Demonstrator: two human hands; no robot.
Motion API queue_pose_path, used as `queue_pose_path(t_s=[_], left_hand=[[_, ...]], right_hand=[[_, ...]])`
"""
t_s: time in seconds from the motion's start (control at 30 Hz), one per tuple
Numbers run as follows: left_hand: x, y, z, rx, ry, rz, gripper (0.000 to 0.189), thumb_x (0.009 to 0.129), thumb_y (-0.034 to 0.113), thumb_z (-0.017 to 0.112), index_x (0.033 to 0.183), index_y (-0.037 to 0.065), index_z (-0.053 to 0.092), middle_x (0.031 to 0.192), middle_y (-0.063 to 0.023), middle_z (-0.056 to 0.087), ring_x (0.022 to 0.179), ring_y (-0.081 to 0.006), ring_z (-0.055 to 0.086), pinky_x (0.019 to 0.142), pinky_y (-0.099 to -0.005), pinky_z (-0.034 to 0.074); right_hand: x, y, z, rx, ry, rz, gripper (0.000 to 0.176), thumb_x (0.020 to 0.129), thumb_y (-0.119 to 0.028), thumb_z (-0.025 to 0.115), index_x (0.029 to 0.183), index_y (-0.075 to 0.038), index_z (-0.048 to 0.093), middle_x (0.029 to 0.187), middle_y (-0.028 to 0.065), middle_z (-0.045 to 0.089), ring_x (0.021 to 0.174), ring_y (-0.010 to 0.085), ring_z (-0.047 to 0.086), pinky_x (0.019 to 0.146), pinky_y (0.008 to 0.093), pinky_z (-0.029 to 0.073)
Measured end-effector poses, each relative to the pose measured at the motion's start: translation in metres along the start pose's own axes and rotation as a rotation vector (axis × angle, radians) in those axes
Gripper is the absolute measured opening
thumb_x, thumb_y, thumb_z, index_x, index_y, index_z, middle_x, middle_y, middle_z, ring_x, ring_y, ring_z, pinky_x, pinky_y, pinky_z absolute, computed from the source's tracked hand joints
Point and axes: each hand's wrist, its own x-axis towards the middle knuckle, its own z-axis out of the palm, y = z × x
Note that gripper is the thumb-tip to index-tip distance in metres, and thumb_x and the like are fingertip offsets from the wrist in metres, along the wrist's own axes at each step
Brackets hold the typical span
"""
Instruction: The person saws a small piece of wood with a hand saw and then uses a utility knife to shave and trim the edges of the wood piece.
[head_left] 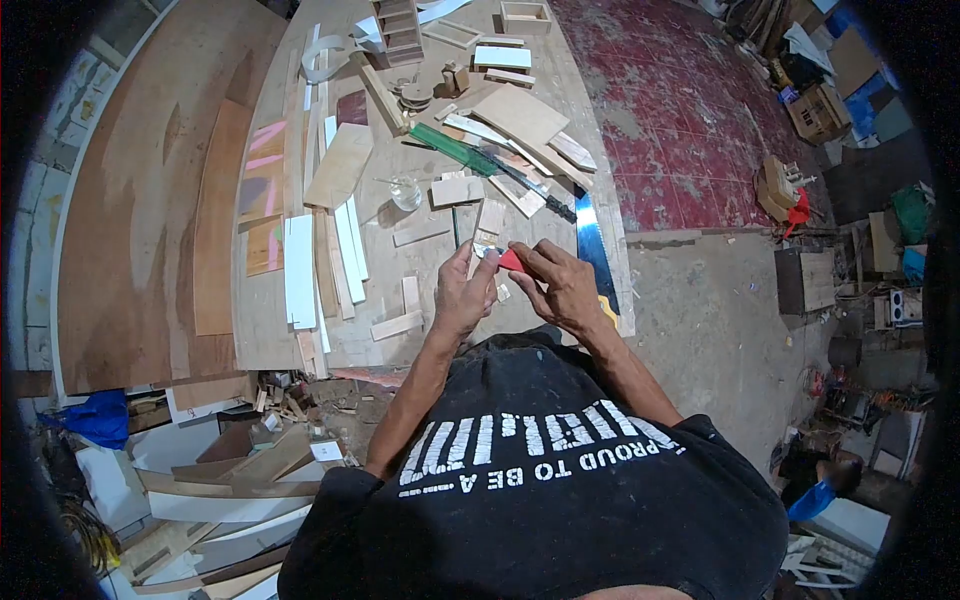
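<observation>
My left hand is closed around a small pale wooden piece near the table's front edge, its thumb pressed near the lower end. Close beside it, my right hand pinches a small red object against or very near that lower end; its exact kind does not show. The fingers partly hide where the two meet. Just beyond the hands lies a short wooden block. A handsaw with a bluish blade rests to the right, its yellow handle partly behind my right forearm.
The wooden worktable carries a glass jar, a long green-and-black tool, a pale board, white strips and several wood offcuts. Large plywood sheets stand at the left. Scraps are piled below the table's left side.
</observation>
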Motion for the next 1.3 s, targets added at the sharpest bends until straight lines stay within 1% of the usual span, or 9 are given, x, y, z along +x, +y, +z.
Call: queue_pose_path(t_s=[0.43,0.77,0.83,0.93,0.97,1.0,1.07,1.2,1.3], left_hand=[[0.002,0.003,0.000,-0.008,0.057,-0.037,0.028,0.099,0.032,0.059,0.110,0.006,0.057,0.057,0.0058,0.044,0.041,-0.0028,0.037,0.035,-0.0216,0.027],[0.001,0.010,-0.003,-0.016,0.030,-0.089,0.025,0.099,0.029,0.058,0.109,0.006,0.055,0.067,0.0033,0.049,0.043,-0.0029,0.038,0.034,-0.0215,0.025],[-0.003,0.018,-0.002,-0.129,-0.056,-0.067,0.026,0.100,0.028,0.057,0.114,0.006,0.052,0.081,-0.0007,0.054,0.050,-0.0055,0.047,0.038,-0.0215,0.033],[0.004,0.009,-0.012,-0.309,-0.108,-0.051,0.022,0.101,0.023,0.054,0.116,0.007,0.052,0.091,-0.0026,0.055,0.061,-0.0100,0.052,0.049,-0.0236,0.042],[0.006,0.005,-0.022,-0.359,-0.135,-0.075,0.026,0.100,0.019,0.055,0.122,0.005,0.051,0.092,-0.0030,0.056,0.075,-0.0131,0.056,0.062,-0.0272,0.047],[0.008,0.002,-0.022,-0.364,-0.134,-0.072,0.026,0.100,0.019,0.055,0.122,0.005,0.051,0.092,-0.0030,0.056,0.075,-0.0131,0.056,0.062,-0.0272,0.047],[0.013,-0.003,-0.020,-0.470,-0.063,-0.055,0.024,0.096,0.019,0.063,0.114,0.005,0.054,0.094,-0.0037,0.058,0.074,-0.0114,0.058,0.061,-0.0255,0.048],[0.023,-0.023,-0.004,-0.411,-0.051,-0.018,0.029,0.093,0.018,0.068,0.116,0.006,0.056,0.101,-0.0019,0.060,0.086,-0.0114,0.059,0.075,-0.0271,0.049],[0.027,-0.034,0.006,-0.457,-0.114,0.007,0.030,0.094,0.016,0.067,0.120,0.008,0.056,0.102,-0.0014,0.062,0.093,-0.0121,0.060,0.081,-0.0283,0.049]], right_hand=[[-0.001,-0.006,0.012,-0.112,0.124,-0.035,0.038,0.086,-0.023,0.070,0.121,-0.009,0.063,0.080,0.0070,0.056,0.068,0.0228,0.057,0.057,0.0355,0.047],[0.002,-0.003,0.013,-0.082,0.127,-0.022,0.037,0.088,-0.023,0.069,0.121,-0.007,0.063,0.081,0.0074,0.058,0.069,0.0228,0.057,0.058,0.0342,0.047],[0.007,0.004,0.005,0.148,-0.053,0.057,0.036,0.092,-0.024,0.064,0.121,-0.004,0.062,0.082,0.0095,0.059,0.068,0.0229,0.059,0.058,0.0334,0.047],[0.005,0.026,0.011,0.448,-0.030,0.095,0.037,0.100,-0.028,0.054,0.123,0.000,0.059,0.079,0.0087,0.061,0.068,0.0200,0.062,0.059,0.0334,0.048],[0.001,0.030,0.011,0.659,-0.073,0.349,0.036,0.105,-0.031,0.045,0.112,0.000,0.062,0.075,0.0069,0.062,0.060,0.0166,0.060,0.053,0.0313,0.048],[0.001,0.026,0.006,0.655,-0.077,0.347,0.036,0.105,-0.031,0.045,0.112,0.000,0.062,0.075,0.0069,0.062,0.060,0.0166,0.060,0.053,0.0313,0.048],[0.004,0.017,-0.007,1.016,-0.138,0.707,0.038,0.106,-0.036,0.041,0.096,-0.003,0.058,0.071,0.0047,0.057,0.053,0.0113,0.056,0.044,0.0272,0.045],[0.001,0.018,0.022,1.396,-0.108,0.855,0.041,0.103,-0.037,0.047,0.085,-0.001,0.057,0.068,0.0025,0.054,0.048,0.0149,0.055,0.042,0.0275,0.047],[0.003,0.006,0.039,1.378,-0.007,0.884,0.039,0.101,-0.037,0.052,0.083,-0.003,0.056,0.061,0.0016,0.050,0.045,0.0112,0.049,0.038,0.0257,0.035]])
